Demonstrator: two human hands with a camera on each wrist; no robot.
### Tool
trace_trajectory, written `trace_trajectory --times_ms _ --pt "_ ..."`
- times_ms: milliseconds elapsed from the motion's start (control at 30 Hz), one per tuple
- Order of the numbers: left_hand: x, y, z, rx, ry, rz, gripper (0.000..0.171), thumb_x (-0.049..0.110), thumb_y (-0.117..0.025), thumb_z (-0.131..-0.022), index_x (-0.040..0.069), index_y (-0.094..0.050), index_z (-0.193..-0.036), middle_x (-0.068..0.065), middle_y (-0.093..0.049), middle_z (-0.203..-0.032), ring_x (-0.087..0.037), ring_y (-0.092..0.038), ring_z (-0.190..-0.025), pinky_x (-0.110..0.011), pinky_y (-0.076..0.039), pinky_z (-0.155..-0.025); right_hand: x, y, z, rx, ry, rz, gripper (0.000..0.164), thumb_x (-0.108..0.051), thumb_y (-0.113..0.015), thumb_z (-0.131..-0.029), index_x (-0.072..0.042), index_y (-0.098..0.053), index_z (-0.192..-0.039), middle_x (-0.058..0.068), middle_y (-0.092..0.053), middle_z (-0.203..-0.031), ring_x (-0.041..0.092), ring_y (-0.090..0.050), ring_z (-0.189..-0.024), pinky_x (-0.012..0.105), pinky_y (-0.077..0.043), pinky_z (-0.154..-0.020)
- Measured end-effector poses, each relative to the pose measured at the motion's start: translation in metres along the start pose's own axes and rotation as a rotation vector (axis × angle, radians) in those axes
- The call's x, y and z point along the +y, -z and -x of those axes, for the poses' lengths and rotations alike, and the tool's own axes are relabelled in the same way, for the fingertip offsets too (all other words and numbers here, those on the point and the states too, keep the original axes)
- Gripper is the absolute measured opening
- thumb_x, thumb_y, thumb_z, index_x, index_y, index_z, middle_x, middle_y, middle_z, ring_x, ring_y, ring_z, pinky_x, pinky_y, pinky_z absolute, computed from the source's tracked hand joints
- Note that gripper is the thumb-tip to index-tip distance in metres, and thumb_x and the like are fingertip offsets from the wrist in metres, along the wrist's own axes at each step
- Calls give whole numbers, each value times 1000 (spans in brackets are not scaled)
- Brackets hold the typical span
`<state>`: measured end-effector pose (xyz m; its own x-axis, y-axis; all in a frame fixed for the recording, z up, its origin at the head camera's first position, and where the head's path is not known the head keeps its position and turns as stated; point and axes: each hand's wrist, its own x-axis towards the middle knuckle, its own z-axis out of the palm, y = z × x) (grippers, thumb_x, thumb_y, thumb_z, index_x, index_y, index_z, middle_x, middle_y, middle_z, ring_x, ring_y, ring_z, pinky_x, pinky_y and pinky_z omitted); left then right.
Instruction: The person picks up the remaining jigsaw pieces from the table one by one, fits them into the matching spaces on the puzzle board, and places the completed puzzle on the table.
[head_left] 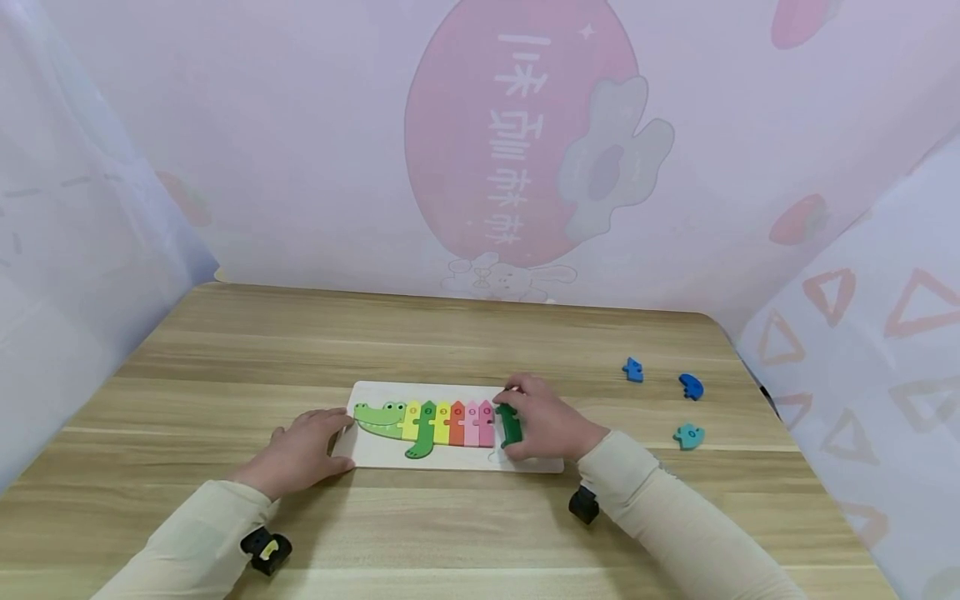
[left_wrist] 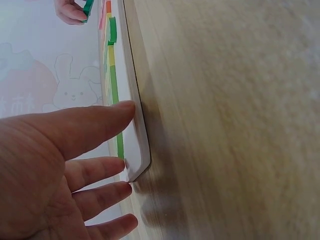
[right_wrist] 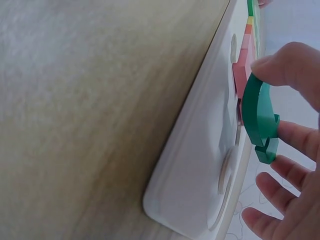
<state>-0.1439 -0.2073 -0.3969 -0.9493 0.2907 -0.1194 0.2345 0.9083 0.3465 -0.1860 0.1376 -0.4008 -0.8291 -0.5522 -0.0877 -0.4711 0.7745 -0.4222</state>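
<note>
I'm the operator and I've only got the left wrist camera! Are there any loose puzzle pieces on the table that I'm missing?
Observer: Yes, the head view shows three on the table, right of the board: two blue pieces and a teal piece.

Operator: Ooh! What animal is the puzzle?

Observer: A crocodile; its green head, seen from above, is at the board's left end.

Operator: Is there any gap to fill near the right hand?

Observer: Yes, the right wrist view shows an empty hollow in the board there.
</note>
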Motion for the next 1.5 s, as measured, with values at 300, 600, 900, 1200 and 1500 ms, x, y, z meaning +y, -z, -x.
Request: trace_trajectory --times_ms 300,600,900,1200,1500 --pt "0 1 -1 -2 2 2 58 24 -79 -79 -2 -58 -127 -25 -50 -136 -50 -44 -124 -82 -28 -87 -4 1 1 -15 -24 -13 67 -27 -82 -74 -12 -56 -133 9 -38 -143 24 -37 -125 37 -46 -100" --pt "0 1 0 2 -6 -2 58 25 -79 -79 -2 -58 -127 -26 -51 -136 -50 -43 -124 -81 -29 -86 -4 -1 1 -15 -17 -5 67 -28 -82 -74 -11 -56 -133 11 -38 -144 25 -36 -127 37 -45 -101" --pt "-1 1 0 3 -10 -6 57 24 -79 -79 -2 -58 -126 -26 -51 -135 -49 -44 -124 -81 -29 -86 -7 -1 2 -15 1 -27 64 -25 -82 -74 -9 -57 -131 13 -39 -142 27 -38 -124 38 -46 -99" --pt "-2 -1 0 7 -9 -8 57 25 -79 -79 -1 -59 -126 -25 -52 -135 -47 -45 -124 -82 -29 -85 -6 -6 0 -23 3 -1 67 -27 -80 -73 -11 -56 -133 9 -39 -141 22 -37 -123 34 -46 -98" --pt "-1 -1 0 8 -12 -12 58 25 -79 -79 -1 -59 -126 -25 -52 -135 -47 -45 -124 -81 -30 -85 -6 -6 1 -23 21 -12 66 -26 -80 -73 -9 -56 -132 11 -39 -140 24 -37 -121 37 -45 -98"
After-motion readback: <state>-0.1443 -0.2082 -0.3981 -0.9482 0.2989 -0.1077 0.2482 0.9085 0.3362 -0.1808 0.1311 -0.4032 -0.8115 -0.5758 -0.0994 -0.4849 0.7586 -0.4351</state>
